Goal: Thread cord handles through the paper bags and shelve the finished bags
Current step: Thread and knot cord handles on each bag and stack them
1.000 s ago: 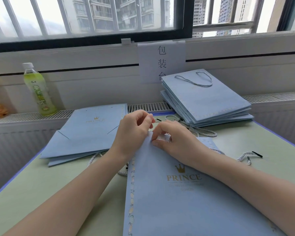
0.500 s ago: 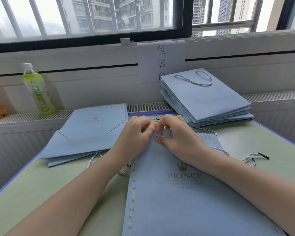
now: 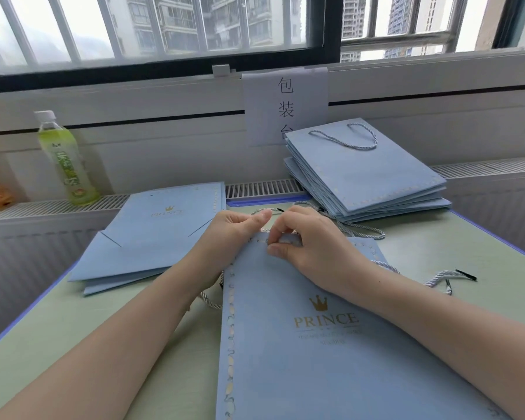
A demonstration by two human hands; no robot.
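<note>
A flat light-blue paper bag (image 3: 309,353) with a gold PRINCE crown lies in front of me on the green table. My right hand (image 3: 309,244) pinches its top edge near the hole. My left hand (image 3: 228,237) holds the bag's top left corner, its curled fingers gripping a pale twisted cord (image 3: 262,211) whose black tip points right. More cord (image 3: 208,300) loops out under the bag's left side. Loose cords (image 3: 443,277) with black tips lie to the right.
A stack of blue bags without handles (image 3: 152,237) lies at the left. A stack of bags with cord handles (image 3: 364,174) rests at the back right on the radiator ledge. A green drink bottle (image 3: 64,159) stands at the back left, a paper sign (image 3: 285,107) on the wall.
My hands drew together at the bag's top edge. My left hand has lifted the cord end above the edge, and my right hand's fingers have closed on the edge.
</note>
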